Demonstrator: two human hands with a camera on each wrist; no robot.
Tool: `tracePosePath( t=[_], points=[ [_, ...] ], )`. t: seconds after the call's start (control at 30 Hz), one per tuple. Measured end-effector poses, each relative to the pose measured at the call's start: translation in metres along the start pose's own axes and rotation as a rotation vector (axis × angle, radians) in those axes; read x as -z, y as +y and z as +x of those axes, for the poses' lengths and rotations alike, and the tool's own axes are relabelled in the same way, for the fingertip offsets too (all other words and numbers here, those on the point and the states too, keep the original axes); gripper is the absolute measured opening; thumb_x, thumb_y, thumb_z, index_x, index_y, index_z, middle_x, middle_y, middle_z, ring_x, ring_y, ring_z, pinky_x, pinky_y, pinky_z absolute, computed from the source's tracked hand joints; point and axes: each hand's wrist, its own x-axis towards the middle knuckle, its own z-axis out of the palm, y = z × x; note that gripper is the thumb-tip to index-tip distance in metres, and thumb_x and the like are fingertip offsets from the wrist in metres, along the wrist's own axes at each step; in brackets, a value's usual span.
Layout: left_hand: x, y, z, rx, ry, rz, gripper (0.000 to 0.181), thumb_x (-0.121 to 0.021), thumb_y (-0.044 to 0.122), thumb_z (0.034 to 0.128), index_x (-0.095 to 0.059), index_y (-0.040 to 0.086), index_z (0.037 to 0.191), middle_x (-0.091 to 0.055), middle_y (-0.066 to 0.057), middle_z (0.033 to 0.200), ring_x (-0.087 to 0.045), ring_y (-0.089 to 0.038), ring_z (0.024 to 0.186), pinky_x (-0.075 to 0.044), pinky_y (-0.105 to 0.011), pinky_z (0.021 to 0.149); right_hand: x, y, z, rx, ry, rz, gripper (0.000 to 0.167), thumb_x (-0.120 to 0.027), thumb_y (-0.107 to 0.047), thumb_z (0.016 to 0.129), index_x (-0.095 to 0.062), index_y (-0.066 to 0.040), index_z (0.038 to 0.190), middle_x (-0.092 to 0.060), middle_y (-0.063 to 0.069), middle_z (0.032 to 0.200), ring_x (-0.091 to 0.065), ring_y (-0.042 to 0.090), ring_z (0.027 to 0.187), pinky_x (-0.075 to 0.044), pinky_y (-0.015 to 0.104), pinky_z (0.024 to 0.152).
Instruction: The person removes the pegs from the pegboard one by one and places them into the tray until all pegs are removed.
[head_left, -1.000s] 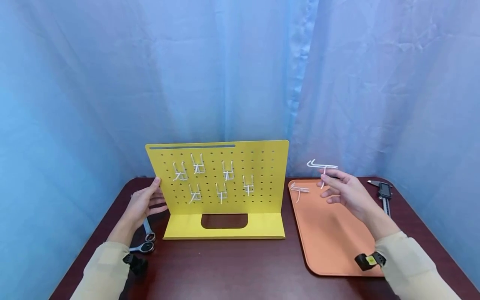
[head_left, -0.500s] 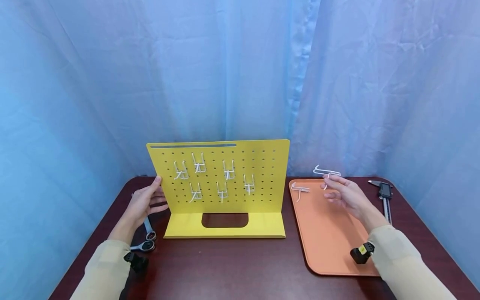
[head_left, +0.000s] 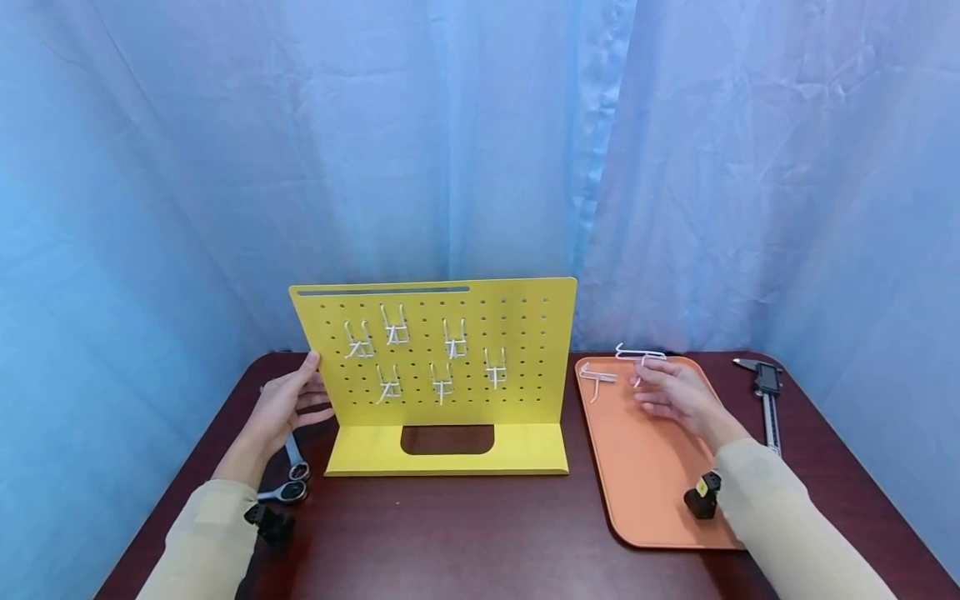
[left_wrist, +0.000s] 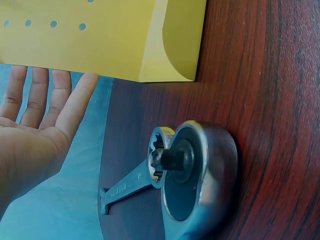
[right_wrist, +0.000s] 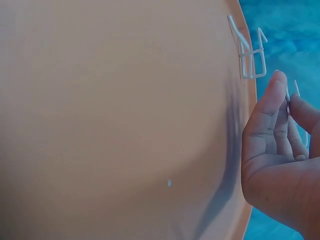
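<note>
A yellow pegboard (head_left: 525,400) stands upright on its base, with several white double-prong hooks (head_left: 455,340) on its face. My left hand (head_left: 281,408) holds its left edge, the thumb at the edge and the other fingers reaching behind. In the left wrist view those fingers (left_wrist: 60,97) look nearly straight, their tips partly hidden by the board. My right hand (head_left: 682,396) pinches another white pegboard hook (head_left: 637,352) between thumb and fingertips, above the tray's far end; the right wrist view shows only slivers of it. One more white hook (head_left: 597,375) lies in the tray's far left corner.
The orange tray (head_left: 652,500) lies right of the board on the dark red table (head_left: 450,533). A digital caliper (head_left: 768,392) sits beyond its right side. At left, near my forearm, are a ratchet (left_wrist: 200,175) and a combination wrench (left_wrist: 132,185). Blue curtains hang behind.
My right hand has lowered and shifted slightly left with the pinched hook, closer to the hook on the tray. The left hand and the board stay in place.
</note>
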Motion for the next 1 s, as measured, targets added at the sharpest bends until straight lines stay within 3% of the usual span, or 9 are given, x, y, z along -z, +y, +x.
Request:
tracePosePath(
  t=[0.33,0.5,0.73,1.0],
  points=[
    [0.0005,0.0012,-0.0021,0.009,-0.006,-0.001,0.069,-0.057,0.065,0.0947,-0.059,0.000,0.119,-0.068,-0.007,0.106,-0.071,-0.019,0.096,-0.061,-0.041,0.083,-0.0028,0.0022,0.0010,-0.043,0.017,-0.001,0.066,-0.058,-0.028,0.106,-0.026,0.002,0.156,-0.074,-0.004,0.093,-0.071,0.009,0.074,-0.061,0.025,0.067],
    [0.0003,0.0018,-0.0024,0.008,-0.004,-0.003,0.068,-0.057,0.065,0.0946,-0.060,0.001,0.118,-0.068,-0.007,0.106,-0.071,-0.019,0.096,-0.061,-0.042,0.084,-0.0048,0.0053,0.0022,-0.055,0.007,-0.025,0.061,-0.057,-0.028,0.106,-0.031,0.001,0.153,-0.073,-0.003,0.095,-0.072,0.010,0.077,-0.061,0.027,0.069],
    [-0.0003,0.0021,-0.0020,0.010,-0.004,-0.001,0.066,-0.057,0.065,0.0948,-0.061,0.003,0.117,-0.068,-0.006,0.106,-0.071,-0.019,0.096,-0.061,-0.041,0.083,-0.0077,0.0065,0.0020,-0.087,0.002,-0.039,0.044,-0.056,-0.025,0.107,-0.045,0.005,0.138,-0.074,-0.001,0.093,-0.073,0.012,0.079,-0.062,0.027,0.069],
    [0.0005,0.0015,-0.0019,0.007,0.003,0.004,0.070,-0.058,0.066,0.0939,-0.060,0.001,0.119,-0.068,-0.007,0.106,-0.071,-0.020,0.097,-0.061,-0.041,0.084,-0.0077,0.0057,0.0007,-0.130,0.007,-0.052,0.048,-0.052,-0.025,0.109,-0.042,0.005,0.145,-0.074,-0.003,0.092,-0.073,0.011,0.078,-0.061,0.026,0.070]
  ],
)
